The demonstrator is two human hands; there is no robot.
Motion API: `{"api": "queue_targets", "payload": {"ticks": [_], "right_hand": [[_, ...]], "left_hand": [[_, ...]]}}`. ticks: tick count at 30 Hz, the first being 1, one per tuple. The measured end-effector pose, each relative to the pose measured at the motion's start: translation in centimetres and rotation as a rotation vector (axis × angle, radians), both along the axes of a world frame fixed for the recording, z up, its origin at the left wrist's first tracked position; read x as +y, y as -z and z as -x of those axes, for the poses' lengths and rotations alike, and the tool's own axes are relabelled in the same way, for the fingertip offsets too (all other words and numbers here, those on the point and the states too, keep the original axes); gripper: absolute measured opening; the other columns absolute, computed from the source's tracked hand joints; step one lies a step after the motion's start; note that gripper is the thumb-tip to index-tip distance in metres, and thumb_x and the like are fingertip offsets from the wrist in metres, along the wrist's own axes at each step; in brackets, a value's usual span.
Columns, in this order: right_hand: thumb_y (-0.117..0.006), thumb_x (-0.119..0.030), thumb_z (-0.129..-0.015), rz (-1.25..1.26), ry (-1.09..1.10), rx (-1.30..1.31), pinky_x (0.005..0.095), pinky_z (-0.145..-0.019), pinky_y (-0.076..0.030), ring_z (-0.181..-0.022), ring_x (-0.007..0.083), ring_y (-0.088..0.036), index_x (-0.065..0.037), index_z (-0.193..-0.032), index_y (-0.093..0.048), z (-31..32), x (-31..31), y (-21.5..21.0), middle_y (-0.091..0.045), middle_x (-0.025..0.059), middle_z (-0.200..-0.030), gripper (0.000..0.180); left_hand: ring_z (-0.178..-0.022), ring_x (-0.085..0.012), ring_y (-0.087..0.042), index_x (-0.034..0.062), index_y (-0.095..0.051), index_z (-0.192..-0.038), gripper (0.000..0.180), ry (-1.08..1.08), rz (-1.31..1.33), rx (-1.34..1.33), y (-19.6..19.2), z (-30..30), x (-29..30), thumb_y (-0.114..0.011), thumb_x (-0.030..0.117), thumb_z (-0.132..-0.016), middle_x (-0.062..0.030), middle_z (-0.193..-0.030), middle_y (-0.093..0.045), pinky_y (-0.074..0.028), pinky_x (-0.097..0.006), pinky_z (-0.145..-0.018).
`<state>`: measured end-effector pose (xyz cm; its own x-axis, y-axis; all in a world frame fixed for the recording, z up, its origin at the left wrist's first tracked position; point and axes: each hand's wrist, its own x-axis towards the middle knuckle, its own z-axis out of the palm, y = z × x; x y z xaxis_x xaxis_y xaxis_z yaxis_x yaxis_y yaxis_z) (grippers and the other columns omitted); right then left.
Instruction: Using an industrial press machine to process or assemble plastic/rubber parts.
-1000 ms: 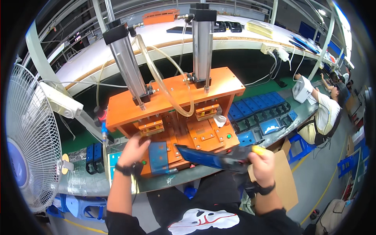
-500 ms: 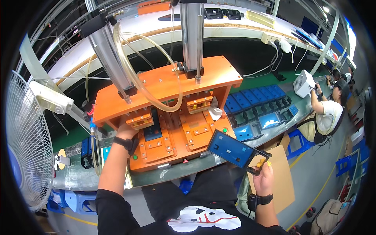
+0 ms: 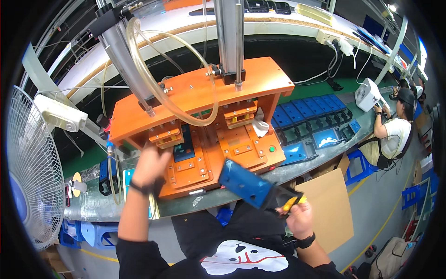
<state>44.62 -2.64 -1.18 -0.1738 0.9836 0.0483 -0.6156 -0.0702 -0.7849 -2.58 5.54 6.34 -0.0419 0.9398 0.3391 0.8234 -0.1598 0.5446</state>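
Observation:
My right hand (image 3: 301,221) grips a blue panel (image 3: 246,182) by the black bracket (image 3: 278,197) at its end, with yellow material (image 3: 292,203) at the fingertips. The panel is tilted and slightly blurred, in front of an orange two-station press (image 3: 200,95). My left hand (image 3: 152,163) is beside the left press head (image 3: 166,136); its fingers are smeared by motion. A dark blue panel (image 3: 185,149) lies in the left station. The right station's orange fixture plate (image 3: 242,148) is partly visible, under a raised press head (image 3: 240,113).
Blue panels with black brackets (image 3: 306,111) stand in a row on the green bench at right. A white fan (image 3: 35,172) is at far left. Hoses (image 3: 139,65) loop over the press. Another person (image 3: 390,128) sits at right near a small white fan (image 3: 368,94).
My right hand has moved left and the held panel has swung toward the press, turning as it goes. My left hand has drawn back from under the left press head.

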Motion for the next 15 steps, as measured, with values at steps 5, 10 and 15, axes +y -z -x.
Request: {"api": "queue_targets", "payload": {"ticks": [5, 10, 15], "right_hand": [[-0.079, -0.006, -0.087, -0.744, -0.267, -0.696, 0.0373, -0.079, -0.061, -0.084, 0.0261, -0.075, 0.003, -0.105, -0.074, 4.8, 0.6, -2.3, -0.076, 0.013, -0.1, 0.02], [-0.075, -0.009, -0.09, -1.144, -0.475, -0.415, 0.0388, -0.087, -0.06, -0.1, 0.0313, -0.072, 0.001, -0.115, -0.069, 12.4, 1.8, -0.5, -0.071, 0.0138, -0.11, 0.028], [-0.071, -0.02, -0.096, -1.235, -0.617, -0.525, 0.041, -0.086, -0.058, -0.1, 0.0315, -0.068, -0.001, -0.114, -0.068, 14.0, 3.5, -1.9, -0.07, 0.0153, -0.113, 0.027]], "left_hand": [[-0.124, -0.0238, -0.061, -0.0008, -0.057, -0.14, 0.051, -0.296, 0.396, -0.723, 1.2, -5.9, -17.7, -0.073, 0.017, -0.095, -0.0135, -0.134, -0.064, -0.05, -0.04, -0.102], [-0.135, -0.0361, -0.055, -0.0026, -0.047, -0.147, 0.067, 0.069, 0.338, -1.795, 5.5, -11.0, -22.9, -0.068, 0.039, -0.099, -0.0221, -0.146, -0.056, -0.044, -0.053, -0.114], [-0.137, -0.038, -0.053, -0.0017, -0.039, -0.153, 0.076, -0.091, 0.379, -1.726, 7.1, -8.9, -23.2, -0.07, 0.04, -0.097, -0.0214, -0.148, -0.054, -0.043, -0.057, -0.116]]}}
